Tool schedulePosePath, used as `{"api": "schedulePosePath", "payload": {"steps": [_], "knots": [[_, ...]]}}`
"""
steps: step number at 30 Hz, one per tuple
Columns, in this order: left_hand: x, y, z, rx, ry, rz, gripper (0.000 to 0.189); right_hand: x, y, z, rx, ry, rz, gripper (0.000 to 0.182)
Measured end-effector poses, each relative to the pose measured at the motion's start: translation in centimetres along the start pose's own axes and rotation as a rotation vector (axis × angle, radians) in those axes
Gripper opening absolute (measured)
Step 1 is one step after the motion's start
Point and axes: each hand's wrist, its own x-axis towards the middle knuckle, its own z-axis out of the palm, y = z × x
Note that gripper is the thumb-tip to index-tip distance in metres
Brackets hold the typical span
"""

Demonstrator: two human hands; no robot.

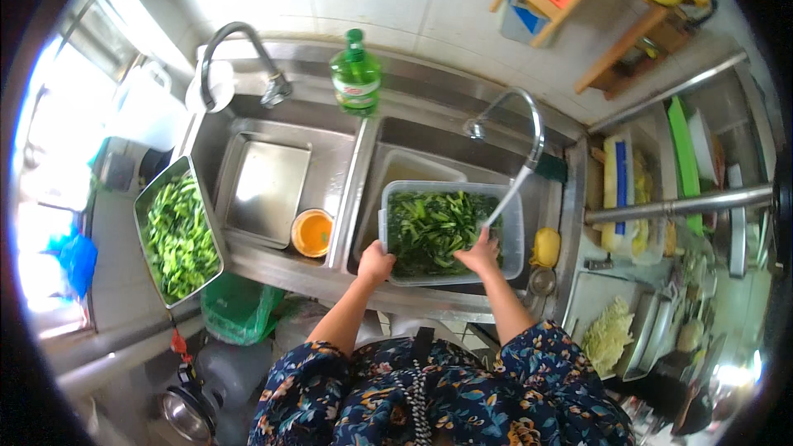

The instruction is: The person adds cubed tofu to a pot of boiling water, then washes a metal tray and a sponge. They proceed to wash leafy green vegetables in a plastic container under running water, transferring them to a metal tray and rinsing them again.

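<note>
A clear plastic tub point(515, 241) full of water and cut leafy greens point(433, 223) rests over the right sink basin. My left hand point(375, 262) grips the tub's near left corner. My right hand point(480, 254) is at the greens in the tub, its fingers beside the lower end of the right faucet's spout point(505, 201); its fingertips are partly hidden, and whether they hold anything is unclear. Under the tub, another translucent container point(421, 164) shows in the basin. To the left, a metal tray of chopped greens point(181, 238) stands at the sink's edge.
The left basin holds a metal tray point(266, 192) and an orange-filled bowl point(311, 233). A green detergent bottle point(356, 80) stands behind the divider, near the left faucet point(238, 31). A yellow object point(546, 247) lies at right, by shredded cabbage point(608, 334) on a tray.
</note>
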Motion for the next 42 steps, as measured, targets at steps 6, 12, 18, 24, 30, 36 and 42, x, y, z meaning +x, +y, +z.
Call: {"api": "schedulePosePath", "payload": {"steps": [6,12,18,24,30,36,42], "knots": [[1.5,-1.7,2.8,-0.037,0.009,0.064,0.029,-1.6,-4.7,7.1,0.079,0.012,-0.098,0.136],[1.2,-2.1,1.2,-0.026,0.002,0.065,0.029,1.7,-2.9,8.5,-0.542,0.254,-0.656,0.098],[0.9,-1.8,1.2,-0.139,-0.047,0.042,0.024,3.8,-1.0,2.3,-0.280,0.166,-0.278,0.054],[1.7,-2.1,2.6,-0.171,-0.073,0.035,0.023,5.4,4.2,1.5,0.468,0.103,-0.027,0.057],[1.2,-1.3,1.3,-0.168,-0.077,-0.033,0.026,1.5,1.0,-1.9,1.228,-0.038,0.117,0.057],[2.4,-2.9,2.0,-0.120,-0.058,0.072,0.029,3.4,1.6,1.6,0.990,0.255,0.142,0.063],[0.2,-0.3,0.4,-0.065,-0.053,0.029,0.032,2.7,1.0,-1.6,0.103,0.256,0.070,0.062]]}}
